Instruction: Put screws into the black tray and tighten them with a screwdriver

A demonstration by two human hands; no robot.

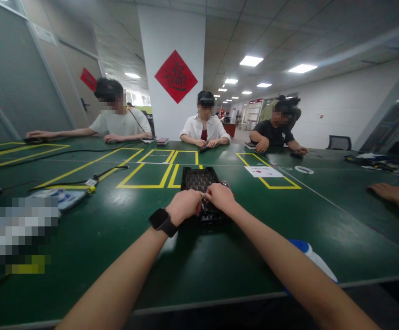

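Note:
A black tray (184, 178) with a gridded or cell-like inside lies on the green table in front of me. Over its near half, my left hand (187, 204), with a dark watch on the wrist, has its fingers curled together. My right hand (220, 197) meets it from the other side, fingers pinched. Between the fingertips shows a tiny pale piece (203, 196), too small to name; both hands seem to be on it. A small red and silver round thing (225, 184) peeks out behind my right hand, partly covered.
Yellow tape (142, 186) outlines rectangles on the green table (117, 238). A paper sheet (264, 172) and a white ring (304, 170) lie to the right. A blue and white object (318, 261) sits under my right forearm. Cables (110, 173) run left. Several people sit around; another person's hand (388, 191) rests at right.

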